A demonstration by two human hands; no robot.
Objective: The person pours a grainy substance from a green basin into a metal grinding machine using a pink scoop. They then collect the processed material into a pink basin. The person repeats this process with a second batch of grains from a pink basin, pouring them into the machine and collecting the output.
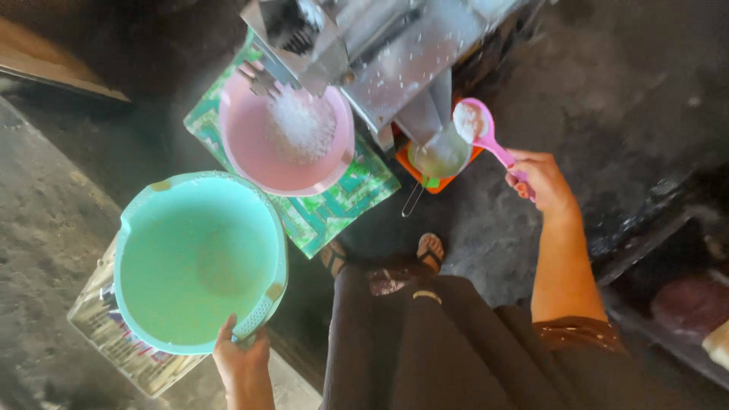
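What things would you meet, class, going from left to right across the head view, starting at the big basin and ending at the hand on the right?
Turquoise basin held at its rim by the left hand → pink bowl of white shreds → small container under the machine's spout → pink scoop → right hand gripping the scoop's handle.

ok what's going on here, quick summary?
A person stands over a metal machine, seen from a head camera. The left hand grips the rim of a large turquoise tub of pale liquid. The right hand holds a pink ladle with white pulp in its bowl, near the machine's chute. Under the machine's other outlet sits a pink basin catching white shreds, resting on a green patterned mat. A small strainer cup sits below the chute.
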